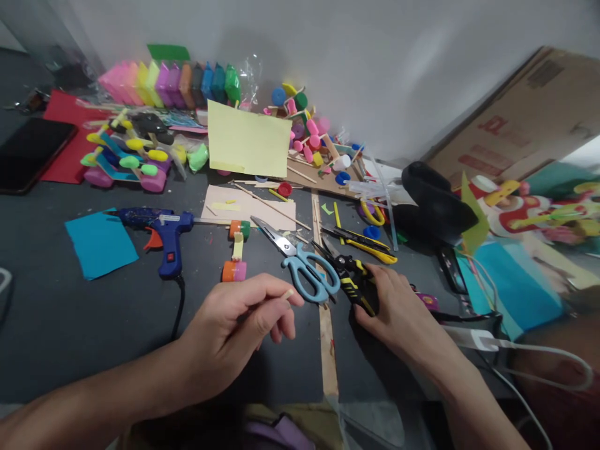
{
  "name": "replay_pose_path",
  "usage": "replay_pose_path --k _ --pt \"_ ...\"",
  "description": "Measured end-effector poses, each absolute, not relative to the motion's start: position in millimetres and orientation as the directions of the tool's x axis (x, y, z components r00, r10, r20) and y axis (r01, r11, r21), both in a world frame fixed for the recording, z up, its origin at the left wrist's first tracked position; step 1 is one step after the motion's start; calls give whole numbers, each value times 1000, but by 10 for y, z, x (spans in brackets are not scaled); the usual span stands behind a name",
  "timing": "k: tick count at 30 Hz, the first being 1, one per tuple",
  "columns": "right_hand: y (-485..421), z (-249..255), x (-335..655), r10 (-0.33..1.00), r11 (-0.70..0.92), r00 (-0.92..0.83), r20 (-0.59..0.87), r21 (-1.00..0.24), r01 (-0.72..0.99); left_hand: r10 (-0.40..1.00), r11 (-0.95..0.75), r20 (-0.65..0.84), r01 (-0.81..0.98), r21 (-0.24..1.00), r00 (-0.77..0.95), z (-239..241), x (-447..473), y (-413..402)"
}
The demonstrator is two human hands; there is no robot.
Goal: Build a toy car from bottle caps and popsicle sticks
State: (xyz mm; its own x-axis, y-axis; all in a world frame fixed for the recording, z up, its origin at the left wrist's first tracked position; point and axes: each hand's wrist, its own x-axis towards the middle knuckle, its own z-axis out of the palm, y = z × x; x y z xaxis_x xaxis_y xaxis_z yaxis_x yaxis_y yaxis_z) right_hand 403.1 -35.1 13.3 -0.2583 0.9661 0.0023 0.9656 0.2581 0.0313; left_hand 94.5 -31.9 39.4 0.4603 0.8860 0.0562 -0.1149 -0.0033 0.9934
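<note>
Small pale stick (pixel 287 294) in left hand (pixel 241 315), pinched between thumb and index finger, above table (pixel 281 381). Right hand (pixel 398 307) closes around handles of black-yellow pliers (pixel 349 280), which lie on table. Just beside pliers, between both hands, blue-handled scissors (pixel 295 257). Left of scissors, orange, green and purple clay pieces (pixel 234 271) joined by yellow strip (pixel 238 246). Farther left, blue glue gun (pixel 174 226), its nozzle over blue paper (pixel 100 247). Behind pliers, yellow cutter (pixel 375 250). Near wall, row of colourful packets (pixel 169 85).
</note>
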Motion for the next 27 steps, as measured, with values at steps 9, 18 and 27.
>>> replay_pose_path --k 9,18,27 --pt "-386 206 3961 960 227 -212 185 -64 972 872 -35 74 -89 995 484 408 926 -307" --pt "-276 591 3442 812 552 -566 144 -506 663 761 334 -129 -213 918 636 426 905 -257" --pt "-104 508 3404 744 613 -648 160 -550 567 654 572 -278 -218 791 703 328 868 -215"
